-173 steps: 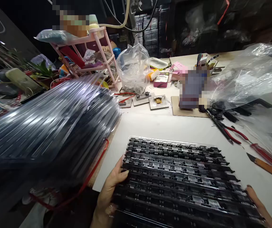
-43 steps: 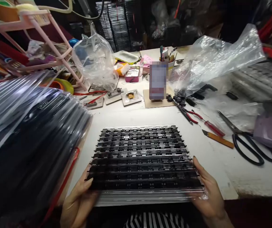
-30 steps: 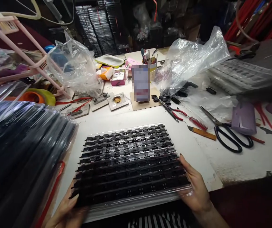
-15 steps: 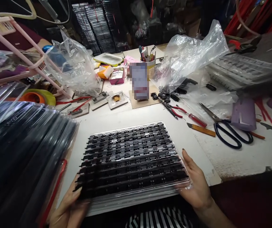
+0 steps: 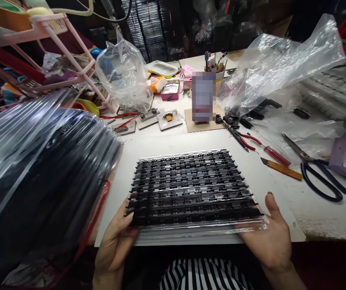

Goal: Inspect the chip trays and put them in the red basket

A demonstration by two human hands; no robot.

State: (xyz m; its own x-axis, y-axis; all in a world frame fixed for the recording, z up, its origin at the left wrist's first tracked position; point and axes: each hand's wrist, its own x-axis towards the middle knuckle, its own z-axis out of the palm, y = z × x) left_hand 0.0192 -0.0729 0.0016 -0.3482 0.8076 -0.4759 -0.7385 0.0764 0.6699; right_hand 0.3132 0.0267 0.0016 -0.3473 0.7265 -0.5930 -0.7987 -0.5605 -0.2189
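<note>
A clear plastic tray (image 5: 203,226) filled with rows of small black plastic parts (image 5: 187,181) is held between my two hands at the near edge of the white table. My left hand (image 5: 117,237) grips its near left corner, thumb on top and fingers partly hidden underneath. At the near right corner, my right hand (image 5: 271,237) supports it from below. Its thumb stands up away from the rim, and its fingertips are hidden under the tray.
Left lies a large stack of plastic-wrapped dark sheets (image 5: 54,161) beside a pink rack (image 5: 79,48). Scissors (image 5: 314,169), a craft knife (image 5: 281,168), a red screwdriver (image 5: 277,156) and pliers (image 5: 245,139) lie right. Behind are a phone (image 5: 203,96) and crumpled plastic bags (image 5: 278,68).
The view has swung left, so everything appears farther right. The tray's near edge sits higher and more level in the picture. Both hands still hold its near corners.
</note>
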